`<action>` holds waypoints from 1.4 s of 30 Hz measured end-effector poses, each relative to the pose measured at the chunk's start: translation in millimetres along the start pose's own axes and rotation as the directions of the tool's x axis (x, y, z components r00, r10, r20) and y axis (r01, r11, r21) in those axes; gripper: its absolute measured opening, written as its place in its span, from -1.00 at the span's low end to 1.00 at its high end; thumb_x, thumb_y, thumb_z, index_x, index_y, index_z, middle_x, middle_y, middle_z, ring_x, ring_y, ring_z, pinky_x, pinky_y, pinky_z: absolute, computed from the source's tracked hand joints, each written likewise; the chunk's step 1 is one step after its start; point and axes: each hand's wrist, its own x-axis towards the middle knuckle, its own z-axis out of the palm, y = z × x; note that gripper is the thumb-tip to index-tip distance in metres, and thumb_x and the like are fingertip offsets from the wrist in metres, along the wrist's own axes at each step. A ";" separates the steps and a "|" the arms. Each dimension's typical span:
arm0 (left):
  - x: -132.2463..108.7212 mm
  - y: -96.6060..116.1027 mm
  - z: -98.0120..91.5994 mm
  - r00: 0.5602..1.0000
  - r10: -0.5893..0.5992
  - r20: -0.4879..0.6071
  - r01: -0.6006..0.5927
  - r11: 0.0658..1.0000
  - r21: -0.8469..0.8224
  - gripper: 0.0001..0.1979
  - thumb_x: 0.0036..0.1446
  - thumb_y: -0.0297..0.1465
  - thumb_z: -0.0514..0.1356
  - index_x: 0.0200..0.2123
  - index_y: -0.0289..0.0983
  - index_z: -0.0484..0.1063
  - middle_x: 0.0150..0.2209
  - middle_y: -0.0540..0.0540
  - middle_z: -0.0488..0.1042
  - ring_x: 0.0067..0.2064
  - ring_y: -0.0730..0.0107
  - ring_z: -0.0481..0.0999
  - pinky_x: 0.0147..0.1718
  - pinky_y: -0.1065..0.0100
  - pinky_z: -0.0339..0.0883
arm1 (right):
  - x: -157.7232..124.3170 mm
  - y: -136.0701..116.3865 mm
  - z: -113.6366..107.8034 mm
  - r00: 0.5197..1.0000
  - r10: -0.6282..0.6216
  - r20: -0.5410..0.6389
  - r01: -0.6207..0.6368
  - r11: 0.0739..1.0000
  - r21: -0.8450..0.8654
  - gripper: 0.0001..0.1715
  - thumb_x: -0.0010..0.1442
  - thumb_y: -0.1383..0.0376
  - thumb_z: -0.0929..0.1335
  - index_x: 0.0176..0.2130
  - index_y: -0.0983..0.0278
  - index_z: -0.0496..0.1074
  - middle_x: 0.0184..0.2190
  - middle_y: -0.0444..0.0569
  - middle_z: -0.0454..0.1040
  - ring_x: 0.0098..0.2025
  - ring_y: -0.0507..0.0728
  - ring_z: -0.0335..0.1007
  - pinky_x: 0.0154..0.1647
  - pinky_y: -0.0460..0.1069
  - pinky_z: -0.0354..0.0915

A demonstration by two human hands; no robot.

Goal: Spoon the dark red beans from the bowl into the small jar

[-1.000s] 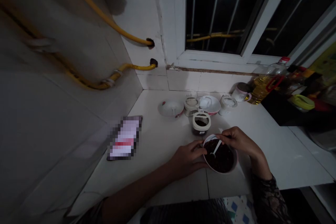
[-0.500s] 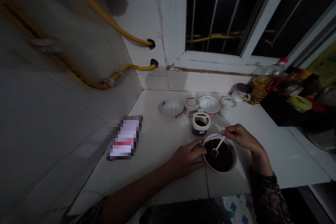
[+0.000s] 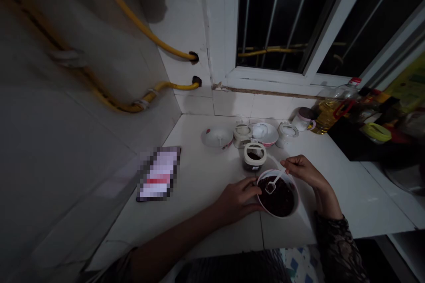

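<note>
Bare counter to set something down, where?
Two patches: counter between the pixelated phone and left hand; counter right of the right hand, in front of the black slab. Crowded: behind the dark-filled bowl, where jars and shallow bowls cluster.

Dim room: grey left wall [image 3: 40,141] with yellow pipes [image 3: 146,31] entering holes [image 3: 196,81] in white-tiled back wall [image 3: 232,104], white-framed window [image 3: 308,70] with metal bars [image 3: 274,9], dark outside, pale worktop [image 3: 206,168] below.

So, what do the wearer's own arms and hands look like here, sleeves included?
The left hand and right hand are ungloved, with no watch or bracelet visible. The right sleeve is dark with a lighter, lace-like pattern, ending on the forearm. The left sleeve also looks dark; its pattern is too dim to tell.
</note>
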 end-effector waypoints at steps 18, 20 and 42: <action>-0.9 -2.5 1.5 1.000 0.005 -0.022 -0.006 1.000 -0.014 -0.64 0.18 -0.10 0.14 -0.16 -0.28 0.41 0.00 -0.24 0.40 -0.08 0.28 0.53 -0.13 0.35 0.43 | 18.4 -20.7 17.8 0.822 -0.166 -0.545 0.210 0.977 0.020 -0.41 0.07 -0.14 0.30 -0.63 0.29 0.32 -0.79 -0.24 0.07 -0.72 -0.07 -0.09 -0.70 -0.11 -0.11; -0.4 -1.9 1.2 1.000 0.010 -0.024 -0.011 1.000 -0.008 -0.63 0.19 -0.09 0.13 -0.17 -0.28 0.41 -0.01 -0.24 0.41 -0.09 0.28 0.53 -0.15 0.36 0.44 | 17.6 -21.7 23.2 0.709 -0.385 -0.590 0.284 0.923 -0.260 -0.44 0.19 -0.04 0.26 -0.59 0.30 0.37 -0.74 -0.17 0.22 -0.68 -0.04 0.07 -0.63 -0.10 0.02; -0.6 -2.3 2.3 1.000 -0.031 0.007 0.031 0.999 0.012 -0.61 0.17 -0.05 0.13 -0.17 -0.25 0.42 -0.02 -0.20 0.41 -0.15 0.32 0.54 -0.19 0.37 0.45 | -5.6 -6.6 15.0 0.967 -0.252 0.028 0.247 0.911 -0.330 -0.44 0.19 -0.01 0.27 -0.64 0.32 0.28 -0.68 -0.19 0.10 -0.58 -0.04 -0.02 -0.59 -0.14 0.00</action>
